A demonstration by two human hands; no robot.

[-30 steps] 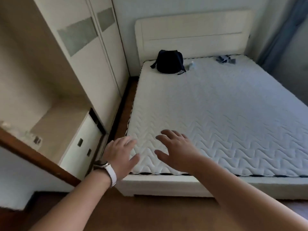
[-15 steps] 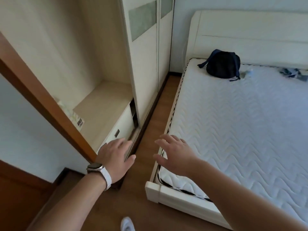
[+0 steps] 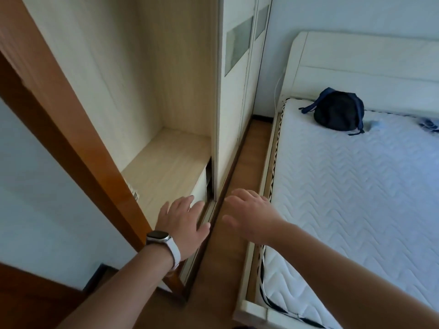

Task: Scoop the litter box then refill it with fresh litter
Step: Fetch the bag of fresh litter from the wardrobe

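We see no litter box; left hand (image 3: 183, 222) and right hand (image 3: 252, 219), grip wide and empty; we judge nothing begun

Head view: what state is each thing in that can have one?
Left hand: open, holding nothing.
Right hand: open, holding nothing.
Wardrobe bay: open, uncovered.
Backpack: lying on the mattress by the headboard.
Mattress: bare, no sheet.
Watch: on left wrist, screen dark.
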